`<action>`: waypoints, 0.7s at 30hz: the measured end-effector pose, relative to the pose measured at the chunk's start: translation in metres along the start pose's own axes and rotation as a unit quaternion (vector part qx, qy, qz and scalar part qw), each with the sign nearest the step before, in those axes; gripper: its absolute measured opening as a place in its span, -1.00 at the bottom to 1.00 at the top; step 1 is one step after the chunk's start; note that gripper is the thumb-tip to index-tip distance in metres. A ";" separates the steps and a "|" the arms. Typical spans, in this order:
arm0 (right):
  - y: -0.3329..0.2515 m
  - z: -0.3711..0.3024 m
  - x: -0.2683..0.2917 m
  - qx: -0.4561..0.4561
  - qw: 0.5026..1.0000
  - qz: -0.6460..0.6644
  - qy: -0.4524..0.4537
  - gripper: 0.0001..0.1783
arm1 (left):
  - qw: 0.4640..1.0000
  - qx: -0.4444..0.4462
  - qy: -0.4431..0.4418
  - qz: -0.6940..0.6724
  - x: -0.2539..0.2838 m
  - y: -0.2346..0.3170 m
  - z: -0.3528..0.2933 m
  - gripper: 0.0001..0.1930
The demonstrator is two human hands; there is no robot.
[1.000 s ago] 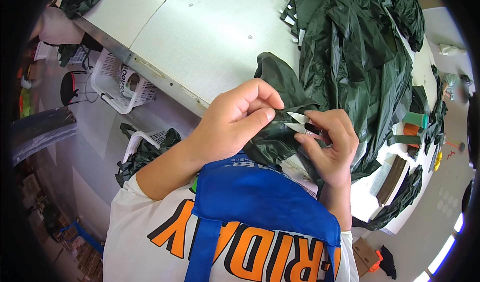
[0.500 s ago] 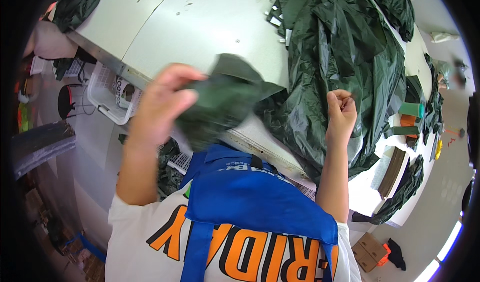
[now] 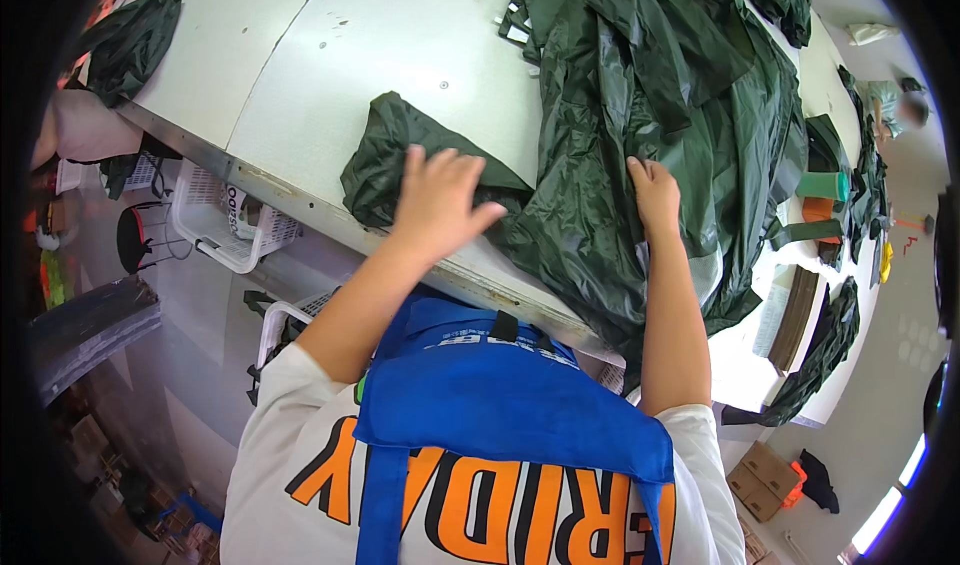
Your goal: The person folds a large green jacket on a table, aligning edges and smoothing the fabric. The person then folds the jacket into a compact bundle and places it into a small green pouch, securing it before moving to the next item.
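A large heap of shiny dark green thin fabric (image 3: 580,195), apparently a garment, lies crumpled across the right part of the white table (image 3: 290,115). From its left side a smaller flap (image 3: 385,135) of the same fabric spreads toward the table's middle. Over that flap is my left hand (image 3: 440,200), fingers spread and thumb apart, gripping nothing. My right hand (image 3: 656,197) is closed on the heap, thumb and curled fingers pinching the fabric; the exact bit between the fingertips is hidden.
White plastic baskets (image 3: 250,250) stand below the table's near edge. More dark green fabric (image 3: 130,45) lies at the far left, beside another person's arm (image 3: 85,125). At the right are a green thread cone (image 3: 825,186) and a dark strip of cloth (image 3: 825,355). Cardboard boxes (image 3: 765,480) sit lower right.
My left hand has moved right and let go of the flap, which was lifted and now lies on the table. My right hand stays at the heap, its fingers closed.
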State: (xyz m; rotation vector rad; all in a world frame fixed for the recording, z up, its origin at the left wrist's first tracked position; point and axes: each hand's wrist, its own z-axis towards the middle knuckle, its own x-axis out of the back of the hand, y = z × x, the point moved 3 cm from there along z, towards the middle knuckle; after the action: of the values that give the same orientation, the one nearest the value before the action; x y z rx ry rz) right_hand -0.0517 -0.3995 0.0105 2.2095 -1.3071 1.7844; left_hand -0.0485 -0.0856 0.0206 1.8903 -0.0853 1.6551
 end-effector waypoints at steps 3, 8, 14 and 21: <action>0.013 -0.003 0.020 0.070 0.977 0.191 0.066 -0.55 | 0.997 -0.068 -0.040 -0.026 -0.039 0.019 0.008 -0.61; 0.046 -0.011 0.083 0.065 0.860 0.487 0.137 -0.61 | 0.973 -0.041 -0.199 -0.108 -0.018 0.001 -0.003 -0.81; 0.127 -0.034 0.065 0.030 0.980 -0.180 0.078 -0.71 | 0.899 0.022 -0.433 -0.056 0.008 -0.015 0.001 -0.59; -0.012 0.009 0.053 0.371 0.921 -0.010 0.118 -0.62 | 0.979 -0.131 0.069 -0.143 -0.039 0.041 0.125 -0.44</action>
State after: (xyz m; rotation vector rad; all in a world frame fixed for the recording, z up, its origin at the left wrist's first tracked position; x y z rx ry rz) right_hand -0.0373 -0.4266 0.0561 2.1369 -0.5971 2.7652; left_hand 0.0347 -0.1919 -0.0014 1.5096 0.0247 1.4930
